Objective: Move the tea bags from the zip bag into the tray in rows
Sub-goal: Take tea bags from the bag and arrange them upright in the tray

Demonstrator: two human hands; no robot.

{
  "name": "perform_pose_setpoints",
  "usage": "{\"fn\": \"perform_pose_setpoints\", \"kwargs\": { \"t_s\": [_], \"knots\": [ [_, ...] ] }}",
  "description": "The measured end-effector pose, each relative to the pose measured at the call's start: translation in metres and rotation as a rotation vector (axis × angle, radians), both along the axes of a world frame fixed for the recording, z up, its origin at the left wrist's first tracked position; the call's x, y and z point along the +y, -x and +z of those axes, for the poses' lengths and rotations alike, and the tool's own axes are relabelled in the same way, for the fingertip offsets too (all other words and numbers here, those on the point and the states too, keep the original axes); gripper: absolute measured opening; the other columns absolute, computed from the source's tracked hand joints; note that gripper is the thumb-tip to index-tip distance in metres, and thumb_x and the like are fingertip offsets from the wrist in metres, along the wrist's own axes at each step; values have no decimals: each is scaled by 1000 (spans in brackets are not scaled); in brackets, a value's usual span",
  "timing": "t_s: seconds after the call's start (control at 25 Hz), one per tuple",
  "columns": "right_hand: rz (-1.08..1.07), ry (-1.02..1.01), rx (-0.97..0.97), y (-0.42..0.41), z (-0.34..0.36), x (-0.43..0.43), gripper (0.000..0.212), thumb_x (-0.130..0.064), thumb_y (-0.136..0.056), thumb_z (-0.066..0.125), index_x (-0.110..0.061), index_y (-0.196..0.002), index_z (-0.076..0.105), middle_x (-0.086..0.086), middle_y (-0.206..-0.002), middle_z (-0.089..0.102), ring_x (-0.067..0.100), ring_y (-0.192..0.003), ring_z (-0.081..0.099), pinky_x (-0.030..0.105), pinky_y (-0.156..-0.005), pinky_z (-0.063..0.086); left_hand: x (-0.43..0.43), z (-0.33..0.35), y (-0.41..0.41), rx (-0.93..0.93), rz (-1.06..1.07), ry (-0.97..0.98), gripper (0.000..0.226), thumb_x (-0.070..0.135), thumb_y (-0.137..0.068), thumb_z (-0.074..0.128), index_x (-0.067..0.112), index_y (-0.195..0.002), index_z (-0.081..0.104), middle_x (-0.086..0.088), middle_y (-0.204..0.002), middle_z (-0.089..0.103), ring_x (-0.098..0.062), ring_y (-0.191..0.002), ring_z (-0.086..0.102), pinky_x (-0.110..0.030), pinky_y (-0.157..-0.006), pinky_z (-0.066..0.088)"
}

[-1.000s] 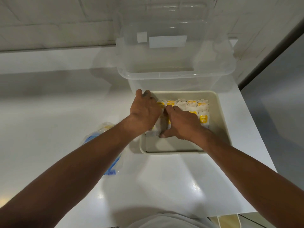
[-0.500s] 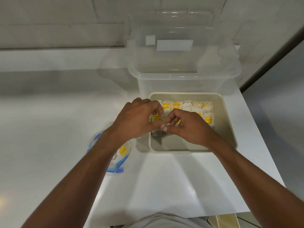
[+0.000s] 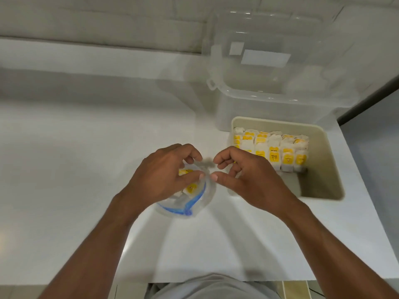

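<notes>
Both hands meet over 1 zip bag [image 3: 195,203] on the white table [image 3: 64,169], just left of the tray: the left hand [image 3: 166,175] pinches the bag's open mouth between thumb and curled fingers, while the right hand [image 3: 248,180] curls its fingers at the same edge, blur hiding whether it grips. Behind stands 1 clear plastic box [image 3: 280,89] with 2 blank white labels [image 3: 265,58], and just in front of it 1 beige tray [image 3: 321,169] holds tea bags [image 3: 287,154] in 2 rows, about 6 across. At least 2 more yellow-tagged tea bags show inside the zip bag under the left hand, and 1 tag [image 3: 273,153] in the tray seems to read RELAX.
</notes>
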State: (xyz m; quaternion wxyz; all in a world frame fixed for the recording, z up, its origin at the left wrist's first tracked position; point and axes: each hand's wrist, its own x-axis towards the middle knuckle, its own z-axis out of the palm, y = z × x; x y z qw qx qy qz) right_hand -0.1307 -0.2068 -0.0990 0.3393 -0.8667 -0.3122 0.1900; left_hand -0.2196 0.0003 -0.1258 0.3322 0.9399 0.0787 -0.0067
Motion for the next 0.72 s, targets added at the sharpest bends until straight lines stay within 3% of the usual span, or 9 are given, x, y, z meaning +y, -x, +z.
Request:
{"fn": "perform_pose_setpoints", "kwargs": {
  "t_s": [0.12, 0.2, 0.28, 0.4, 0.56, 0.72],
  "knots": [
    [37, 65, -56, 14, -8, 21, 26, -52, -80, 67, -40, -101, 57, -21, -95, 63, 2, -72, 58, 31, -72, 52, 15, -5, 17, 19, 39, 19, 39, 67, -76, 61, 42, -105, 59, 24, -95, 64, -1, -84, 62, -32, -74, 53],
    [48, 98, -75, 20, -14, 32, 23, -47, -83, 66, -39, -102, 57, -21, -93, 63, 1, -71, 56, 31, -72, 52, 22, -6, 26, 56, 49, -8, 28, 57, -82, 66, 40, -104, 62, 24, -96, 65, -3, -84, 62, -29, -73, 52],
    [59, 128, -96, 26, -23, 40, 18, -39, -85, 66, -36, -101, 59, -21, -89, 63, 3, -70, 56, 30, -71, 51, 25, -9, 31, 94, 48, -110, 20, 45, -87, 66, 39, -106, 65, 22, -100, 68, -8, -89, 64, -28, -73, 51],
    [55, 189, -126, 33, -39, 50, 14, -37, -85, 64, -37, -99, 62, -22, -82, 63, 1, -70, 56, 26, -67, 48, 23, -20, 34, 137, 36, -289, 22, 44, -91, 60, 40, -112, 64, 18, -108, 69, -14, -97, 64, -28, -73, 50],
    [49, 312, -283, 42, -64, 56, 25, -37, -88, 62, -37, -113, 66, -14, -109, 69, 14, -95, 64, 30, -77, 52, 18, -41, 36, 133, 69, -444, 29, 49, -90, 56, 42, -117, 62, 14, -112, 68, -18, -92, 66, -26, -66, 44],
    [48, 335, -408, 48, -85, 67, 33, -33, -85, 68, -32, -118, 66, -9, -115, 68, 20, -98, 66, 27, -72, 49, 17, -57, 30, 27, 115, -513, 27, 52, -87, 61, 31, -98, 72, 6, -101, 70, -24, -77, 69, -27, -57, 45]
  ]
}}
